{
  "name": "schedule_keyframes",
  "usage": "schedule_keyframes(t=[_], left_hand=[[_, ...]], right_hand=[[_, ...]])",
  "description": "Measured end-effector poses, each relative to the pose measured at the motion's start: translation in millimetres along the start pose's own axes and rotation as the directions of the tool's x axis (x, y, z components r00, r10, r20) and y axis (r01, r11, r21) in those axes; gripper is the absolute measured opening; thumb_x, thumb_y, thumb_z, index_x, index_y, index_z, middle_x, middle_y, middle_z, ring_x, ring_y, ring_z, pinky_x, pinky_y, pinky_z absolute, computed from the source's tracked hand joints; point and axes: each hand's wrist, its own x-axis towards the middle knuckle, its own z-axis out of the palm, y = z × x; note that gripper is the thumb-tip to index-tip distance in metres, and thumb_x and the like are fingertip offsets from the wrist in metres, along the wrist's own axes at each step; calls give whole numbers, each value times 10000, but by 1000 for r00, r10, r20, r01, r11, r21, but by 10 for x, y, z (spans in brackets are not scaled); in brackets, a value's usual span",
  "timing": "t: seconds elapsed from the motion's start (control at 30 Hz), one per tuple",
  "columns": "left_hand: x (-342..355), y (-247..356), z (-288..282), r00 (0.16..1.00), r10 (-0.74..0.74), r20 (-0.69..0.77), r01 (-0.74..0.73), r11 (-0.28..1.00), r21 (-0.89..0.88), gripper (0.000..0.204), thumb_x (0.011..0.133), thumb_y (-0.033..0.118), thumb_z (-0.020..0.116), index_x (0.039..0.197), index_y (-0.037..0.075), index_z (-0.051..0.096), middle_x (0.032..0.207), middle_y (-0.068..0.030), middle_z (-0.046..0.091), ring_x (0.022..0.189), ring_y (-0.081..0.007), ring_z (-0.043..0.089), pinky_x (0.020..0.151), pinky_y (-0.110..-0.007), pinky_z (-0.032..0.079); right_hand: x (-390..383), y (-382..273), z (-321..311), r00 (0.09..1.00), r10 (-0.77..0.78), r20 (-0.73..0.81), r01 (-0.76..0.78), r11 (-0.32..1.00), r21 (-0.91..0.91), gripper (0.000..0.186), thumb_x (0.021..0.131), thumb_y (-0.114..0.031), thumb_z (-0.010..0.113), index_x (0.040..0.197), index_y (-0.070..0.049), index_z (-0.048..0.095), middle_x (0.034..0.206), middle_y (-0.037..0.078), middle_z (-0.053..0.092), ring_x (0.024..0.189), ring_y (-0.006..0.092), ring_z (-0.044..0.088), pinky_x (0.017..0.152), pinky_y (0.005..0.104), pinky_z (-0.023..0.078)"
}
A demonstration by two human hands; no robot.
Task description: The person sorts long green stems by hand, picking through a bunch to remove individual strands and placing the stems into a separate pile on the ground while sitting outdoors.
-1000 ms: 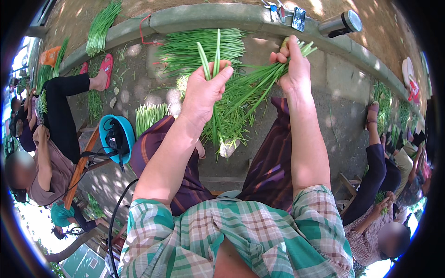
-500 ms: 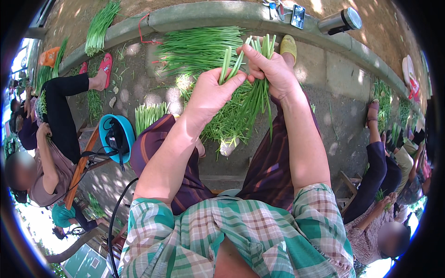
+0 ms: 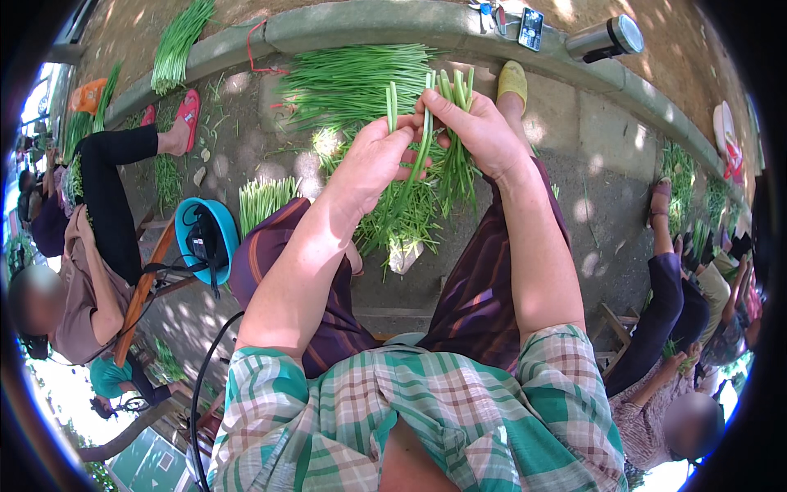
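Observation:
My left hand (image 3: 369, 160) is closed around a few chive stalks, whose pale cut ends (image 3: 392, 105) stick up past the thumb. Close beside it, my right hand (image 3: 484, 135) grips a thicker bunch of chives (image 3: 459, 168), green tips hanging down. Between thumb and forefinger of the right hand, a couple of stalks (image 3: 426, 131) stand slightly apart from the bunch, slanting down by the left fingers. Under both hands lies a loose heap of trimmed greens (image 3: 381, 217). Beyond them spreads a neat layer of long chives (image 3: 352, 82).
A bundle of chives (image 3: 266, 201) rests by my left knee, near a blue bucket (image 3: 229, 242) holding a black bag. Along the stone kerb (image 3: 369, 25) are a phone (image 3: 531, 29) and a steel flask (image 3: 605, 39). People sit at both sides; more chives (image 3: 182, 45) lie far left.
A couple of stalks have come away from the right hand's bunch and now tilt toward the left hand. The left fingers have loosened and spread a little; both hands stay close together.

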Motion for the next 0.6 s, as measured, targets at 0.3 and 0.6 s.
schedule_keyframes(t=[0.3, 0.6], left_hand=[[49, -88, -46, 1000, -26, 0, 26, 997, 72, 271, 941, 126, 429, 1147, 17, 567, 1004, -80, 628, 826, -186, 633, 706, -334, 523], [68, -91, -96, 991, 53, 120, -74, 981, 179, 312, 933, 164, 523, 1192, -7, 554, 1050, -68, 631, 903, -149, 621, 793, -292, 497]], right_hand=[[-23, 72, 96, 993, 51, 105, -48, 998, -30, 293, 892, -225, 695, 1090, -12, 663, 898, 6, 660, 785, 65, 585, 665, 225, 465], [-13, 112, 92, 998, 53, 37, -59, 980, 189, 282, 894, -243, 693, 1061, -18, 658, 834, -6, 621, 752, 73, 578, 645, 227, 471]])
